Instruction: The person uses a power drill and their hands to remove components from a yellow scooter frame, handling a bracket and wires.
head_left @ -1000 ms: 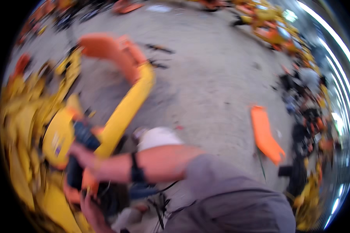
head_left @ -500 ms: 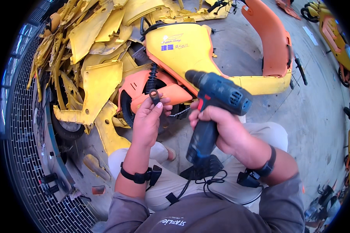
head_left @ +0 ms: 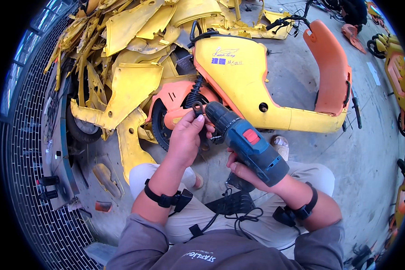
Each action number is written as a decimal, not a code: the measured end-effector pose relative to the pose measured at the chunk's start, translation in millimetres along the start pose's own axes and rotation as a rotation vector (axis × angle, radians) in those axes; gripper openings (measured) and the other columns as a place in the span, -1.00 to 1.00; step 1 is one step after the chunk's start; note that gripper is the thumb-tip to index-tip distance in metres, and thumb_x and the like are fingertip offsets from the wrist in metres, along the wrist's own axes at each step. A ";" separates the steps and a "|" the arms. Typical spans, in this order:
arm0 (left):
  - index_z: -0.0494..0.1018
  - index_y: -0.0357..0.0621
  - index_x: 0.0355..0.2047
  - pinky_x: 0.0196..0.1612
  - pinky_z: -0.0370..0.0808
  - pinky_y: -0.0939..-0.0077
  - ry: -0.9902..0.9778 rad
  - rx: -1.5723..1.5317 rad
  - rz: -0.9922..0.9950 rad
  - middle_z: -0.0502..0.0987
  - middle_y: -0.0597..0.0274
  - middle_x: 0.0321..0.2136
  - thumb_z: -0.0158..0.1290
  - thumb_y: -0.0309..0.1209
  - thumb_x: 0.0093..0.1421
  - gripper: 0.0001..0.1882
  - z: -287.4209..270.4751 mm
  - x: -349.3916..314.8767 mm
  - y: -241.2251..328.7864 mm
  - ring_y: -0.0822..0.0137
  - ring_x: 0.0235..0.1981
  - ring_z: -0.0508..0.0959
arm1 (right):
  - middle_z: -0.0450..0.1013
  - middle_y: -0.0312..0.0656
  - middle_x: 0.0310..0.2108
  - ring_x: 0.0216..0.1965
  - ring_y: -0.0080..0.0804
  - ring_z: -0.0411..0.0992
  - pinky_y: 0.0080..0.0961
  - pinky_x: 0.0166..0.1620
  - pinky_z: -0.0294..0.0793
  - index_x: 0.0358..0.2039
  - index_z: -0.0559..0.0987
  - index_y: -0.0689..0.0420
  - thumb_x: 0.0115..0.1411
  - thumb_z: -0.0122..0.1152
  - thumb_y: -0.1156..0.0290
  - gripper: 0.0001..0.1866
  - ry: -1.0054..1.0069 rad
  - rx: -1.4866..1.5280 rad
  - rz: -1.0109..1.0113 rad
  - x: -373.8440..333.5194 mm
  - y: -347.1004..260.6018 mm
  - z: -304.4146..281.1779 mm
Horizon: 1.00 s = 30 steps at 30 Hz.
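Pinched between the thumb and fingers of my left hand is a small dark part with a ring-shaped end. My right hand grips a blue-black cordless drill with a red switch on top. The drill's chuck points up and left, close beside the ring end; whether they touch I cannot tell. Behind both hands lies a yellow and orange scooter body. Its black shock absorber spring and orange rear fender are just beyond my left hand.
A heap of yellow body panels fills the far left, with a wheel at its edge. A curved orange panel rises on the right. More scooters stand along the right edge. A loose panel lies on the floor.
The drill has turned so its top shows, and its chuck has come down beside the part in my left hand. The whole view has shifted, with the scooter now farther right and lower.
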<state>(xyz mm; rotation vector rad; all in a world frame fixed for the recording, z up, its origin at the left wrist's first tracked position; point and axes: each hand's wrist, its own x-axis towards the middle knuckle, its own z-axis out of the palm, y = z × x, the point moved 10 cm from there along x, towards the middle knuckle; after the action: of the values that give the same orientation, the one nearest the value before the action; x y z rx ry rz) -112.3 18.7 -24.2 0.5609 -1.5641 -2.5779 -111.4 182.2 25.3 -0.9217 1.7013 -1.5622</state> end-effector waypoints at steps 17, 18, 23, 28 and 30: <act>0.36 -0.32 -0.02 -0.28 0.45 0.65 0.082 0.267 0.177 0.53 0.29 -0.34 -0.08 -0.53 0.35 -0.78 -0.3 -4.3 9.7 0.53 -0.40 0.48 | 0.51 -0.20 -0.36 -0.38 -0.41 0.50 -0.48 -0.23 0.48 -0.10 0.44 0.16 -0.02 0.37 0.46 -0.56 0.079 -0.079 -0.057 -3.5 10.0 -5.4; 0.36 -0.33 -0.03 -0.28 0.45 0.66 0.097 0.315 0.230 0.53 0.29 -0.33 -0.07 -0.53 0.34 -0.78 -2.7 -4.3 12.4 0.55 -0.39 0.48 | 0.51 -0.20 -0.36 -0.38 -0.42 0.50 -0.48 -0.24 0.48 -0.09 0.44 0.17 -0.02 0.37 0.47 -0.55 0.077 -0.066 -0.046 -3.6 12.3 -4.7; 0.38 -0.34 -0.04 -0.24 0.44 0.69 0.132 0.463 0.354 0.54 0.27 -0.29 -0.02 -0.50 0.33 -0.77 -2.3 -8.5 28.3 0.58 -0.33 0.48 | 0.49 -0.24 -0.31 -0.34 -0.51 0.48 -0.51 -0.22 0.51 -0.12 0.46 0.19 0.07 0.25 0.56 -0.67 0.122 -0.044 0.010 -3.7 15.8 -2.6; 0.38 -0.34 -0.02 -0.19 0.44 0.69 0.159 0.382 0.343 0.55 0.27 -0.25 0.00 -0.48 0.34 -0.75 -6.8 -6.3 25.4 0.56 -0.28 0.49 | 0.48 -0.27 -0.28 -0.28 -0.58 0.45 -0.55 -0.19 0.48 0.00 0.44 0.17 -0.01 0.36 0.48 -0.48 0.082 -0.174 0.130 -2.9 23.5 -1.3; 0.38 -0.34 -0.02 -0.19 0.44 0.68 0.162 0.401 0.341 0.55 0.27 -0.25 -0.01 -0.48 0.34 -0.75 -6.5 -6.5 24.7 0.56 -0.28 0.50 | 0.49 -0.24 -0.26 -0.26 -0.54 0.47 -0.52 -0.17 0.47 0.03 0.44 0.17 -0.02 0.37 0.46 -0.45 0.079 -0.196 0.141 -3.7 22.9 -2.3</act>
<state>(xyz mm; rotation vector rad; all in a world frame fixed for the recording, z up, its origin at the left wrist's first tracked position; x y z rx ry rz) -107.0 3.1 -3.6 0.4647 -1.9326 -1.9375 -113.0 187.6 2.6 -0.8241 1.9587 -1.3736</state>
